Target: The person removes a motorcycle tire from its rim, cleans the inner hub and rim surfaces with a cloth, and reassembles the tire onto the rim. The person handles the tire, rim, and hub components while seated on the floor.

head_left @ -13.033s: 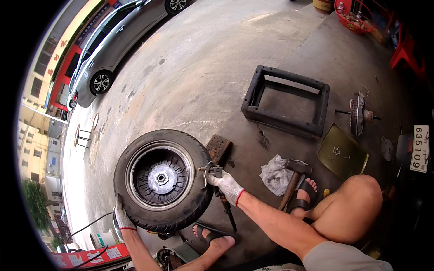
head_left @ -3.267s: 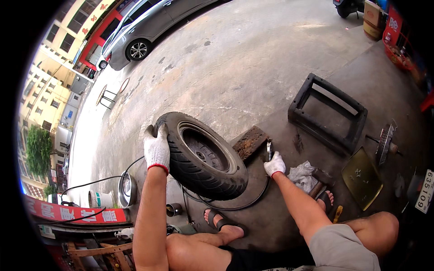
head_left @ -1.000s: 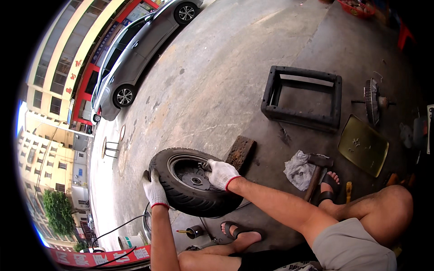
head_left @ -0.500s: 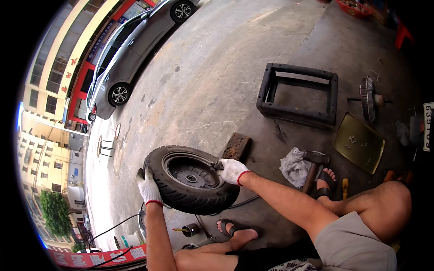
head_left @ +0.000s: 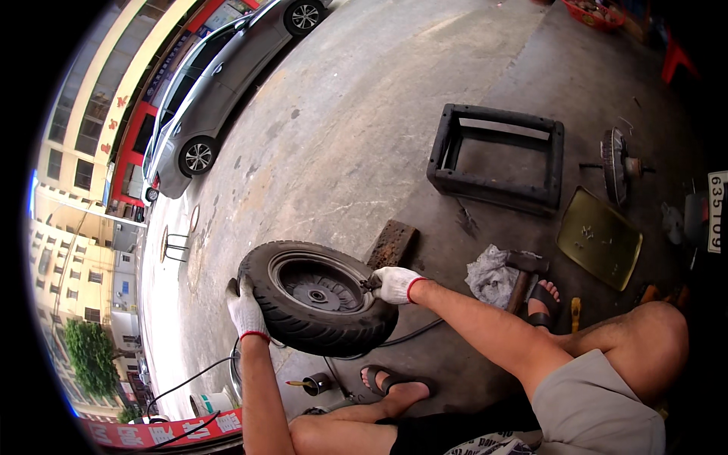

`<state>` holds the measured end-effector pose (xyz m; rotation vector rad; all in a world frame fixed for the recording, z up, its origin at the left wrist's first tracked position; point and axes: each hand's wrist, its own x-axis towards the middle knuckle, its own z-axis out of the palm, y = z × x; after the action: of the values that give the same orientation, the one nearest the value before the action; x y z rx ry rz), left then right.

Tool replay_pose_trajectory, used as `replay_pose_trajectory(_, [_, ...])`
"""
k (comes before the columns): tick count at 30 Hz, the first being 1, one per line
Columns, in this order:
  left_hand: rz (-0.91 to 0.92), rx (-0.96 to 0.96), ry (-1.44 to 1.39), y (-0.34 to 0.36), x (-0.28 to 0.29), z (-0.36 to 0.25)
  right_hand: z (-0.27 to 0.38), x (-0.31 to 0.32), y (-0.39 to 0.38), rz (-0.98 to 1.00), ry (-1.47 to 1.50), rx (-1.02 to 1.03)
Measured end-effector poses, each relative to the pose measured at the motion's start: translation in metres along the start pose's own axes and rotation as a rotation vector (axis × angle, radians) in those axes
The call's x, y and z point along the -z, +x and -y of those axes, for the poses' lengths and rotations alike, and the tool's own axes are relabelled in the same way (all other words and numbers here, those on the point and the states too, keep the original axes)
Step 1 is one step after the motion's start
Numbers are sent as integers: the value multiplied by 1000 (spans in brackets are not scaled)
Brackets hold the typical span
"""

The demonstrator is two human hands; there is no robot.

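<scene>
Left hand (head_left: pixel 246 309) and right hand (head_left: pixel 394 286) on a tilted tyred wheel (head_left: pixel 322 332), just beyond the left foot (head_left: pixel 409 388).
Both white-gloved, arms extended; left grasps the tyre's outer left edge, right has fingers closed on a small dark fitting (head_left: pixel 371 283) at the rim's right side, its details unclear. Tyre black, treaded, dusty; rim grey, hub ribbed, open face up; rust-brown block (head_left: pixel 394 243) just beside. Floor contact: cannot tell.

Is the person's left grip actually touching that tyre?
Touching. The head view shows it: the white-gloved left grip lies against the outer side of the tyre, with no gap between them.
</scene>
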<state>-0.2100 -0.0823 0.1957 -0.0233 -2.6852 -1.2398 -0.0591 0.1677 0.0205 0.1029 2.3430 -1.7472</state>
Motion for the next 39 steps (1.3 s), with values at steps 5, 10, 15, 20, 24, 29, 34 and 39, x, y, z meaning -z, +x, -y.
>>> replay_pose_trajectory(5, [12,3,6,7,7,9,2,-6,-4,-258,-21,-127])
replay_pose_trajectory(10, [28,14,-15,7,5,8,-8,-8,-2,-295,35,-137])
replay_pose_trajectory(15, [34,5,-2,7,4,6,-21,-11,-7,59,293,80])
replay_pose_trajectory(20, [23,-16,24,4,1,1,-19,-9,-5,-18,38,35])
replay_pose_trajectory(24, [14,-6,6,5,5,7,0,-5,-6,-190,-5,-138])
replay_pose_trajectory(29, [-5,-6,19,8,4,10,21,-8,-14,-110,-6,-22])
replay_pose_trajectory(34, [-1,-16,1,3,1,2,62,-9,-14,-92,155,199])
replay_pose_trajectory(39, [-20,-21,15,-2,-4,-3,80,-9,3,-193,361,295])
